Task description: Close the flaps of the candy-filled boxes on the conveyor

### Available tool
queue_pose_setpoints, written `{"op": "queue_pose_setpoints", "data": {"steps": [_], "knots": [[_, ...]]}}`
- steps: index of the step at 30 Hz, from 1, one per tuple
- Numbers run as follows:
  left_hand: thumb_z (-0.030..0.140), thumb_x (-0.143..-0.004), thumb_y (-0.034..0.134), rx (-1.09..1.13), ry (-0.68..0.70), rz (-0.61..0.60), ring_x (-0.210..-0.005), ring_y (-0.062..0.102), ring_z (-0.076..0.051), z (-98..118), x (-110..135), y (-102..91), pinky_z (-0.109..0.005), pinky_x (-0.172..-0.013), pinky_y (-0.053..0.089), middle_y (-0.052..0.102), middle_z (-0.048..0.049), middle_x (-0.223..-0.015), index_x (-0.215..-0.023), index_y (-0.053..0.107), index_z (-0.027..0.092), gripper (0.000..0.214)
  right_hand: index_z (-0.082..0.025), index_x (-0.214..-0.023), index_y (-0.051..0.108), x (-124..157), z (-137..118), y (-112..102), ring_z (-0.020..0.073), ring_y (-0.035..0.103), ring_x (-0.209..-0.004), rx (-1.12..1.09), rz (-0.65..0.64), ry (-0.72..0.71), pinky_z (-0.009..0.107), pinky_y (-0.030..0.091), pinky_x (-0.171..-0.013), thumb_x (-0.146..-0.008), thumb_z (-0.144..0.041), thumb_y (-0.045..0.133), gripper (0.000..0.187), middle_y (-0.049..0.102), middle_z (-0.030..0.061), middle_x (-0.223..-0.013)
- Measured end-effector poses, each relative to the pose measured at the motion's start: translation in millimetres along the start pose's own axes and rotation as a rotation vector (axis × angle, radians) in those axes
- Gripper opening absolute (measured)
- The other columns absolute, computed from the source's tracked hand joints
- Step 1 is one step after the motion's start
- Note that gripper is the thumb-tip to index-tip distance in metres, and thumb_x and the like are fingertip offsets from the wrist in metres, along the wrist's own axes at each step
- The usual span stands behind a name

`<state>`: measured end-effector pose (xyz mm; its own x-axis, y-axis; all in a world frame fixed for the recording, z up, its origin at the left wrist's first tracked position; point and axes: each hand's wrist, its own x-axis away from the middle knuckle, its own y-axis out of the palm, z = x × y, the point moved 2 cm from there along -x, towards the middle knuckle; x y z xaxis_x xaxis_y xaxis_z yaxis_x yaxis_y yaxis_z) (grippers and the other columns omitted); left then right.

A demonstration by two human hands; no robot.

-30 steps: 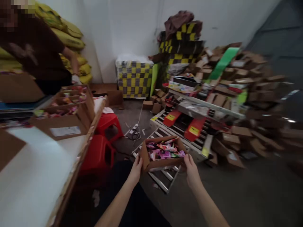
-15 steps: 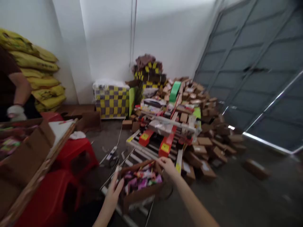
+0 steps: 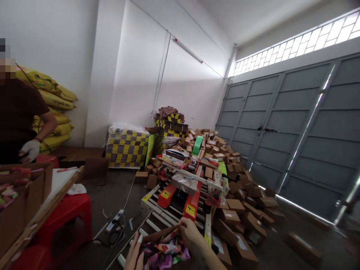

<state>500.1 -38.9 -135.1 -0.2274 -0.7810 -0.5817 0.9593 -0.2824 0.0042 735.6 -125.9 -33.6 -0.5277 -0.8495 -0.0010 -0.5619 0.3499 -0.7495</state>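
A small cardboard box (image 3: pixel 157 237) full of colourful packets (image 3: pixel 164 254) sits at the bottom edge of the view, on the roller conveyor (image 3: pixel 157 221). My right hand (image 3: pixel 189 233) is closed on the box's far flap. My left hand (image 3: pixel 135 254) lies against the box's left side with fingers stretched out, partly cut off by the frame. Just beyond the box stands a carton-sealing machine (image 3: pixel 185 187) with red guards and yellow labels.
A big pile of sealed cardboard boxes (image 3: pixel 239 195) lies right of the machine, before grey doors (image 3: pixel 295 135). Another person in a dark shirt with a white glove (image 3: pixel 29 149) stands at left by a table (image 3: pixel 60 178). Red stools (image 3: pixel 66 217), a power strip (image 3: pixel 114 221), checkered bundles (image 3: pixel 126 150).
The view has tilted up, so the box and hands have dropped to the bottom edge. My right hand went from the box's side to its far flap.
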Motion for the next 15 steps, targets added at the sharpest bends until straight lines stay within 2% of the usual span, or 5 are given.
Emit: {"op": "queue_pose_setpoints", "data": {"steps": [4,7,9,11,15], "knots": [[0.031,-0.093,0.037,-0.039,-0.019,-0.012,-0.132,0.040,-0.021,-1.7,2.9,5.6,-0.037,-0.109,0.036,0.045,-0.0069,-0.141,-0.127,0.053,0.025,0.038,-0.013,-0.084,0.059,2.5,-11.8,-14.4,0.0108,0.058,-0.065,0.125,-0.116,0.073,0.024,0.047,-0.060,-0.093,-0.022,0.041,0.022,0.059,-0.0007,-0.072],[0.028,-0.094,0.031,-0.116,-0.006,-0.014,-0.133,0.037,-0.021,2.3,4.3,8.7,-0.042,-0.108,0.037,0.041,-0.0087,-0.144,-0.132,0.045,0.025,0.040,-0.012,-0.094,0.059,4.4,-24.0,-24.8,0.0091,0.058,-0.063,0.230,-0.193,0.116,0.025,0.050,-0.058,-0.092,-0.035,0.050,0.024,0.061,-0.0002,-0.079],[0.026,-0.094,0.033,-0.198,0.047,-0.034,-0.134,0.036,-0.023,10.8,2.8,7.0,-0.046,-0.106,0.039,0.038,-0.0103,-0.146,-0.136,0.039,0.025,0.043,-0.013,-0.095,0.060,6.6,-34.4,-27.2,0.0113,0.061,-0.070,0.312,-0.208,0.113,0.028,0.052,-0.065,-0.088,-0.035,0.057,0.024,0.063,0.0006,-0.084],[0.023,-0.093,0.036,-0.294,0.119,-0.042,-0.135,0.033,-0.026,24.4,-1.5,2.1,-0.049,-0.105,0.040,0.032,-0.0118,-0.148,-0.140,0.032,0.026,0.048,-0.013,-0.097,0.062,12.0,-46.1,-23.4,0.0173,0.062,-0.086,0.405,-0.176,0.091,0.036,0.051,-0.079,-0.082,-0.032,0.065,0.025,0.065,0.0040,-0.094],[0.014,-0.090,0.040,-0.414,0.374,-0.093,-0.137,0.030,-0.026,55.6,-13.7,-7.2,-0.049,-0.108,0.036,0.026,-0.0081,-0.152,-0.144,0.021,0.032,0.060,-0.006,-0.119,0.055,37.1,-65.0,-1.5,0.0320,0.051,-0.117,0.585,-0.056,0.049,0.049,0.028,-0.106,-0.074,-0.018,0.069,0.049,0.058,0.0217,-0.120]]}}
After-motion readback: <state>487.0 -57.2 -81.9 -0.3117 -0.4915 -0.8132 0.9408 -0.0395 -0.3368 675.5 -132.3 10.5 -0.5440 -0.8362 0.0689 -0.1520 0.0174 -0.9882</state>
